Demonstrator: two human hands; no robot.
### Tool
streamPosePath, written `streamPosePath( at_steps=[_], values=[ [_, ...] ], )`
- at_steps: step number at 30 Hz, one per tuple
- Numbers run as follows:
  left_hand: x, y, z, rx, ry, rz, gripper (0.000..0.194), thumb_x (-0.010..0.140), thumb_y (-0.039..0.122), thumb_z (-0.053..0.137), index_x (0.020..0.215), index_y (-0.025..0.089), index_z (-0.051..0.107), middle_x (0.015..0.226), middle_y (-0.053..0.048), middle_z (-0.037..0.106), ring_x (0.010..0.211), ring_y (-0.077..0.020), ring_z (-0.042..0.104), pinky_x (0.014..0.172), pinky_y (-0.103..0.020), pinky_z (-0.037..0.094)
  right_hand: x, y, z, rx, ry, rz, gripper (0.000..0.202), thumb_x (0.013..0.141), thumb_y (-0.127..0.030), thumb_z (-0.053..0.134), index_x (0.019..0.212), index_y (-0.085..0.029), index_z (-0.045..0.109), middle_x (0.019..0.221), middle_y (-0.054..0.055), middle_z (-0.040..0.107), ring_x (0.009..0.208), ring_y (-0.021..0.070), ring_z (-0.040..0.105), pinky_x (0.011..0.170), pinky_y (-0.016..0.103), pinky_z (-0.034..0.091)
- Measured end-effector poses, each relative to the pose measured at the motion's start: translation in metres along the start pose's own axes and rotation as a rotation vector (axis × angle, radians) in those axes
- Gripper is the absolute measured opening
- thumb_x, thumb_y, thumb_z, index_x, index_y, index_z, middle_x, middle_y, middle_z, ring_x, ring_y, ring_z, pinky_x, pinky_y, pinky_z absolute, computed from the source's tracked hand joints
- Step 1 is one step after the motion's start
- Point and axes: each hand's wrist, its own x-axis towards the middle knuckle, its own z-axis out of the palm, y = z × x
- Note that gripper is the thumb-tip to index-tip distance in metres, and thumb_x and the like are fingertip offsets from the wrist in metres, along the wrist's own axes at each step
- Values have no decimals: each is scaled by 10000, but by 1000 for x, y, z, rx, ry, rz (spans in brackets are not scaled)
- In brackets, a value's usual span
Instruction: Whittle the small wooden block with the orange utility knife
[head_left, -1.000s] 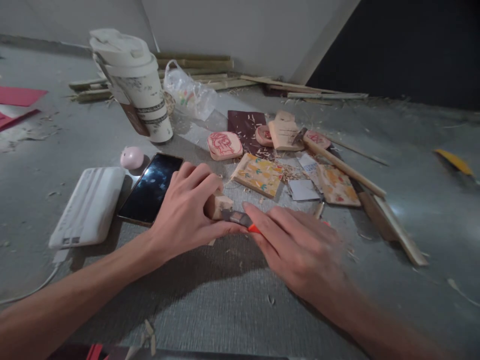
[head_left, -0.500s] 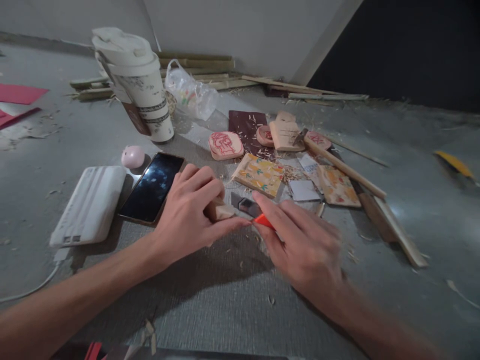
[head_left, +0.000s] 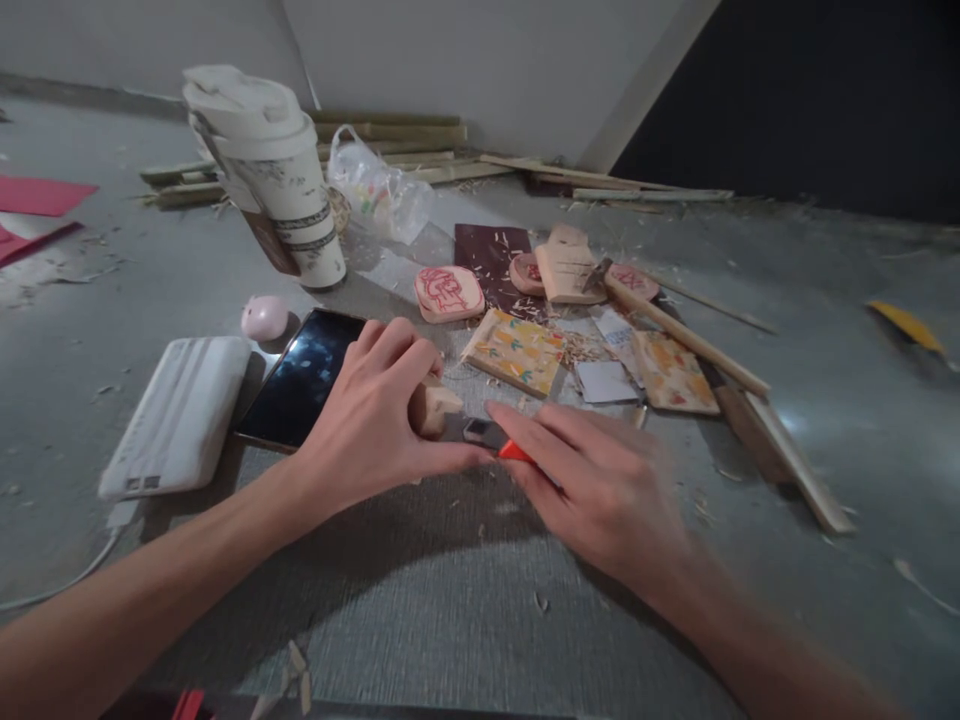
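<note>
My left hand [head_left: 367,425] grips a small pale wooden block [head_left: 433,407] against the grey mat [head_left: 420,590]. My right hand [head_left: 592,485] holds an orange-handled utility knife [head_left: 487,438], its grey blade end lying against the near side of the block. The thumb of my left hand reaches toward the knife's blade end. Much of the block is hidden under my left fingers.
A black phone [head_left: 304,375], a white power bank [head_left: 180,412] and a small pink figure [head_left: 264,317] lie at the left. A lidded paper cup [head_left: 281,180] stands behind. Carved wooden pieces [head_left: 448,291], patterned cards [head_left: 516,350], wooden sticks [head_left: 686,335] and shavings lie beyond the hands.
The knife lifted away to the right of the block half a second ago; now its blade is back against the block. My left hand kept its grip.
</note>
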Motion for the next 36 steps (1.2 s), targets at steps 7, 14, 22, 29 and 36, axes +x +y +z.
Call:
streamPosePath(
  at_steps=[7, 14, 22, 29, 36],
  values=[
    [-2, 1, 0, 37, -26, -2, 666, 665, 712, 864, 912, 214, 497, 973, -58, 518, 952, -290, 474, 837, -451, 437, 1, -1, 0, 17, -25, -1, 288, 1049, -229, 589, 1325, -210, 665, 909, 17, 704, 738, 161, 631, 662, 338, 463],
    [-3, 1, 2, 25, -46, -5, 635, 689, 721, 844, 898, 217, 518, 981, -70, 560, 945, -295, 503, 827, -458, 432, 2, -1, -1, 26, -44, -3, 276, 1055, -232, 575, 1310, -207, 679, 920, 24, 709, 752, 155, 643, 638, 326, 456],
    [-4, -1, 3, 30, -41, 15, 646, 723, 763, 794, 933, 208, 540, 1015, -89, 580, 964, -305, 512, 843, -479, 441, 2, -1, -2, 28, -67, -3, 275, 1063, -236, 558, 1314, -213, 668, 931, 27, 711, 753, 168, 653, 629, 341, 453],
    [-3, -3, 3, 11, -39, 44, 485, 846, 646, 732, 862, 214, 511, 938, -72, 567, 887, -275, 502, 819, -465, 422, 1, -5, 1, -45, -38, 8, 268, 1063, -260, 582, 1312, -216, 670, 853, -4, 682, 705, 145, 620, 634, 331, 441],
    [-4, -1, 1, 11, -45, 57, 465, 897, 626, 690, 845, 220, 470, 898, -53, 552, 847, -253, 483, 782, -433, 396, 1, -10, 1, -106, 21, 1, 278, 1035, -240, 630, 1303, -205, 695, 797, -18, 680, 645, 131, 594, 631, 338, 442]
  ],
)
